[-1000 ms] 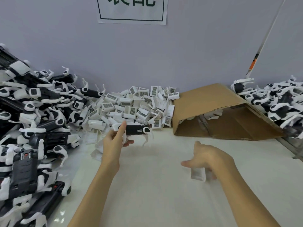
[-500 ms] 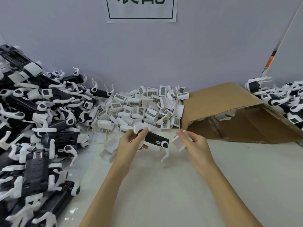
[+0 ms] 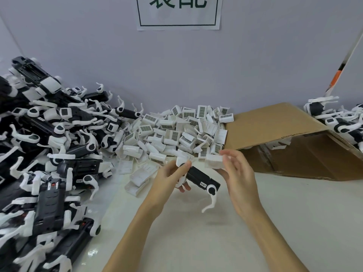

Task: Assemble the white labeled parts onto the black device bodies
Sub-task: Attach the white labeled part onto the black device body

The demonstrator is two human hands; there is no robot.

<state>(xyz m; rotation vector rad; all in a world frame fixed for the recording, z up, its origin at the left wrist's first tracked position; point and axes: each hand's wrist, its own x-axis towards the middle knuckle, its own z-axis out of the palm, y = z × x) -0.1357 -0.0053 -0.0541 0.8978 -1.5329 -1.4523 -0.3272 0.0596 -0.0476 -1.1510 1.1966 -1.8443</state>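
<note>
the left hand (image 3: 169, 176) is gripping the black device body (image 3: 198, 178) by its upper end above the tabletop (image 3: 196, 232). the right hand (image 3: 236, 173) is pinching a white labeled part (image 3: 214, 160), probably light, stiff plastic, best taken by its side walls.

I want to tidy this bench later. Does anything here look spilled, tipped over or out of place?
Yes. The cardboard box lies tipped on its side, its opening facing the camera, and the white labeled parts sit in a loose heap against the wall beside it. The black devices at left are piled just as untidily.
</note>
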